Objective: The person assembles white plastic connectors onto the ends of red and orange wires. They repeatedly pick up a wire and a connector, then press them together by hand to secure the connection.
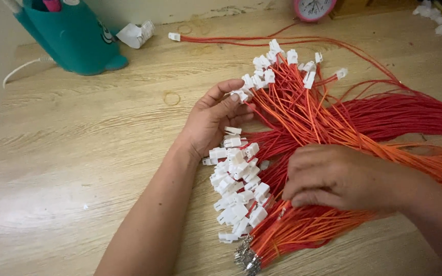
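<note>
Two hands are sorting wires (333, 117): our left hand (213, 120) is pinching a white connector (241, 94), our right hand (333, 179) is pressing curled fingers onto the bundle.

So there's a big bundle of red and orange wires (333, 122) sprawled across the wooden bench (88, 153), fanning out from the right edge toward the middle. Most ends carry little white plastic connectors (236, 184), bunched in one heap near the front centre, with a second looser cluster of connectors (277, 66) further back. A few bare metal terminals (246, 258) poke out at the front end. One stray wire (221, 39) lies apart at the back.
</note>
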